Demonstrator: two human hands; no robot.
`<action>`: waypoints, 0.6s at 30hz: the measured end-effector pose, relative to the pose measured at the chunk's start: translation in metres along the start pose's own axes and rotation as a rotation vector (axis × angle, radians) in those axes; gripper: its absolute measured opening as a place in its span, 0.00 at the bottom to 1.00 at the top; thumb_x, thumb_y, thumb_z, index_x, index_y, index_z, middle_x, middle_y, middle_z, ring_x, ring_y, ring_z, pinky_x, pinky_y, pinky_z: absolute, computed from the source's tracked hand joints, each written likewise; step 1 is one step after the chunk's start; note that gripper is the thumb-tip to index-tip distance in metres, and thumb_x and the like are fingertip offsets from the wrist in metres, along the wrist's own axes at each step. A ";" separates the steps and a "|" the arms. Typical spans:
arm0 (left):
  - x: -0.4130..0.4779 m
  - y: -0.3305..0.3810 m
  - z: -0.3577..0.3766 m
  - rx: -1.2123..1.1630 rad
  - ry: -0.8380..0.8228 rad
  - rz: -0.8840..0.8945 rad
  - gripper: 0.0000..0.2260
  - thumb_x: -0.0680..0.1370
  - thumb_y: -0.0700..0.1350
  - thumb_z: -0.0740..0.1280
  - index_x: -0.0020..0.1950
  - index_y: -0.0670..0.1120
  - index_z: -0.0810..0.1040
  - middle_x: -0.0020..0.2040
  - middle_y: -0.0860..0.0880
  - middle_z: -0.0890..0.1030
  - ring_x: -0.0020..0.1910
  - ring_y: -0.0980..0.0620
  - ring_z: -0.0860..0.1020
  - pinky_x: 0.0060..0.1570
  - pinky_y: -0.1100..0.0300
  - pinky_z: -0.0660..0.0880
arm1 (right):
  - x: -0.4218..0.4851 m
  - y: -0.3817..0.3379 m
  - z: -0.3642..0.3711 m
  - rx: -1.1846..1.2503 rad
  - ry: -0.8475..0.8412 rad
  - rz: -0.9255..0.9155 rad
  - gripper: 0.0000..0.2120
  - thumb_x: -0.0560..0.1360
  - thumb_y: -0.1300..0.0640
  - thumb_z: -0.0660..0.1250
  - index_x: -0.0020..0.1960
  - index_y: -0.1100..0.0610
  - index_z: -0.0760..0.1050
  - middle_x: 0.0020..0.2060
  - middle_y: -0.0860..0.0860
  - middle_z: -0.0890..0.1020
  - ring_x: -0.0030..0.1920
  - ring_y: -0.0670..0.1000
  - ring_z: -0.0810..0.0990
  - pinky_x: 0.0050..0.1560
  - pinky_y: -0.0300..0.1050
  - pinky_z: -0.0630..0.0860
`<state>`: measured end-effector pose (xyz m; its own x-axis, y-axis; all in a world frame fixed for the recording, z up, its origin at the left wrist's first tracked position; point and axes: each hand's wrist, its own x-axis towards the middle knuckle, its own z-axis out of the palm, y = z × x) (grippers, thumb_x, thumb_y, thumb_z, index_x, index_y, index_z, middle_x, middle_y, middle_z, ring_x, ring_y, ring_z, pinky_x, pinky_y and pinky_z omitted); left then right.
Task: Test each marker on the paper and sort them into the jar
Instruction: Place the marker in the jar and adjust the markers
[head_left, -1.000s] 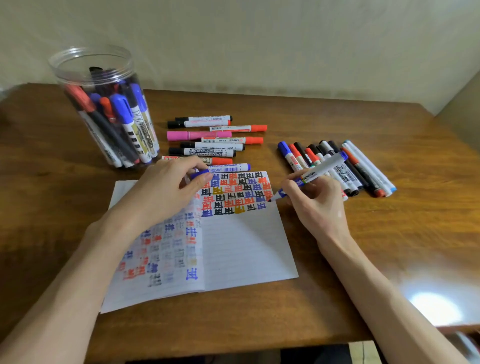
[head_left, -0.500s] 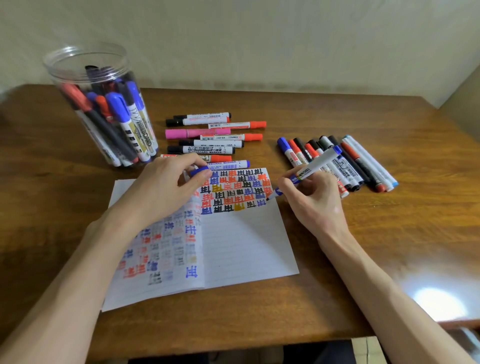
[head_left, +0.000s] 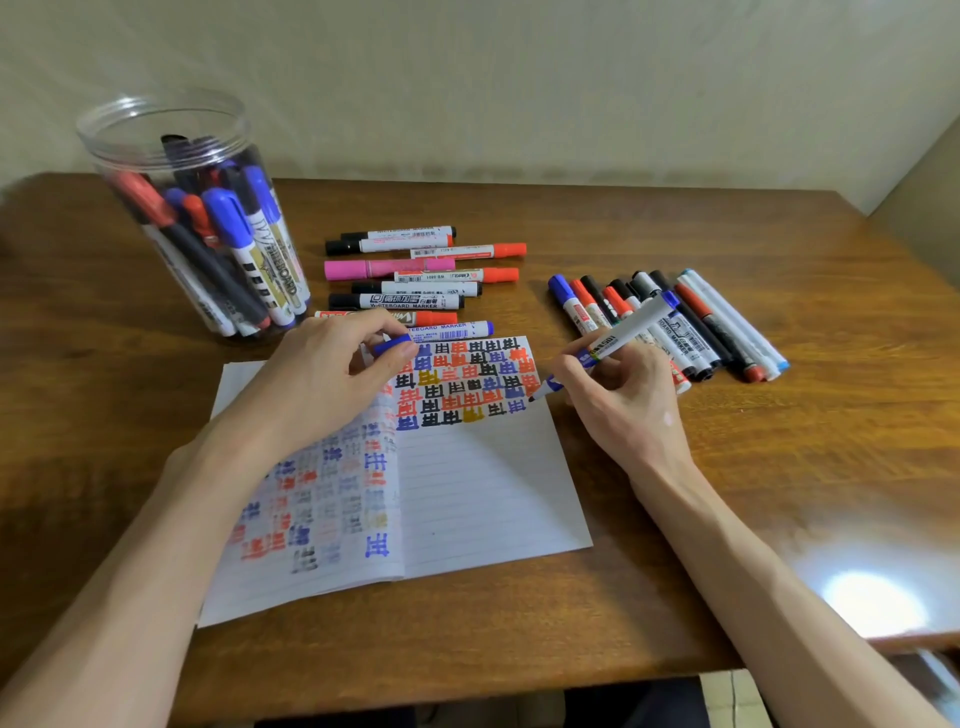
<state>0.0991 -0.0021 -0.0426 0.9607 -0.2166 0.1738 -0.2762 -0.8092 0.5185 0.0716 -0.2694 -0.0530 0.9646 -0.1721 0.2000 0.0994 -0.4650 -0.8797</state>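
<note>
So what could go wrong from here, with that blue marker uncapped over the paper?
1. The blue marker has its tip at the right edge of the paper, so a small slip could ink the wooden table.
2. The row of loose markers lies just behind it; a nudge might roll some away.
3. The jar already looks crowded, so another marker may go in awkwardly.

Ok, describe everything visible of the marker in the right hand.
The marker has a white, plastic-looking barrel with dark print, a blue rear end and a blue collar behind a dark tip. It is uncapped; the left hand pinches a blue cap. The right hand grips the marker near the front, barrel tilted up and away rightward. Its tip is at the right edge of the paper; contact unclear.
</note>
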 end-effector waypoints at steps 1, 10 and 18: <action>0.000 0.000 0.000 -0.001 0.002 0.001 0.12 0.82 0.58 0.64 0.62 0.55 0.80 0.45 0.65 0.77 0.42 0.68 0.78 0.35 0.71 0.68 | 0.000 -0.001 0.000 -0.007 -0.010 -0.007 0.06 0.77 0.58 0.72 0.41 0.51 0.82 0.34 0.43 0.85 0.41 0.48 0.86 0.40 0.49 0.84; 0.000 -0.001 -0.001 -0.018 -0.015 0.000 0.12 0.82 0.58 0.64 0.62 0.56 0.79 0.48 0.62 0.80 0.44 0.67 0.79 0.35 0.71 0.70 | -0.001 0.000 0.000 -0.024 0.004 -0.048 0.06 0.76 0.59 0.71 0.40 0.52 0.82 0.32 0.44 0.84 0.37 0.49 0.83 0.34 0.40 0.78; -0.001 -0.001 -0.001 -0.024 -0.005 0.010 0.12 0.82 0.58 0.64 0.62 0.56 0.79 0.48 0.61 0.80 0.45 0.66 0.78 0.37 0.68 0.71 | -0.001 -0.001 0.000 -0.017 -0.044 -0.076 0.04 0.76 0.60 0.71 0.43 0.56 0.82 0.35 0.42 0.85 0.38 0.44 0.85 0.34 0.35 0.78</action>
<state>0.0988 -0.0005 -0.0429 0.9581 -0.2269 0.1749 -0.2859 -0.7939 0.5367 0.0706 -0.2689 -0.0521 0.9644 -0.0976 0.2459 0.1685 -0.4901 -0.8552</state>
